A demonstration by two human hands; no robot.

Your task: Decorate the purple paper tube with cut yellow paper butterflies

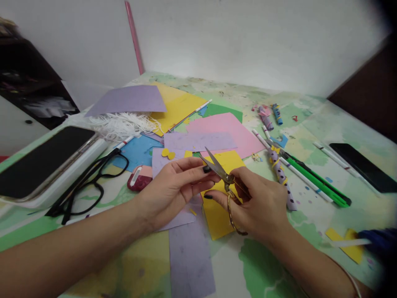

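Observation:
My right hand (263, 203) grips a pair of scissors (219, 169) by the gold-coloured handles, with the blades parted and pointing up to the left. The thumb and fingers of my left hand (176, 182) are pinched together right beside the blades; whatever they hold is too small or hidden to make out. Beneath both hands lie a yellow sheet of paper (217, 223) and lilac paper (190, 248). Two small yellow paper pieces (168, 154) rest on the lilac paper, just beyond my left hand.
Black eyeglasses (101, 188), a maroon-and-pink eraser (139, 178) and a phone on a white box (89, 163) are at left. White yarn (124, 124) and a pink sheet (217, 124) lie farther back. To the right are a dotted paper roll (282, 178), a green cutter (319, 182) and another phone (366, 165).

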